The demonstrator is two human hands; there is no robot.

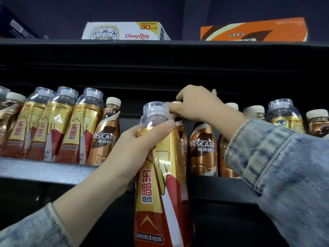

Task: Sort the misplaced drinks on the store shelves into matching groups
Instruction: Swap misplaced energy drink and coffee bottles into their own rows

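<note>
My left hand (135,148) grips a gold-and-red energy drink bottle (160,184) with a clear cap cover, held upright in front of the shelf, below its edge. My right hand (194,104) reaches over it and closes on the cream cap of a brown Nescafe coffee bottle (179,122), mostly hidden behind the held bottle. On the shelf, several matching gold-and-red bottles (71,129) stand at the left. A Nescafe bottle (105,134) stands beside them, and more Nescafe bottles (203,148) stand right of centre. Another gold bottle (283,116) shows at the far right among coffee bottles.
The grey shelf edge (44,170) runs across below the bottles. On the dark shelf above sit a white Chong Qing carton (124,31) and an orange carton (252,31). My denim sleeve (277,166) covers part of the right-hand row.
</note>
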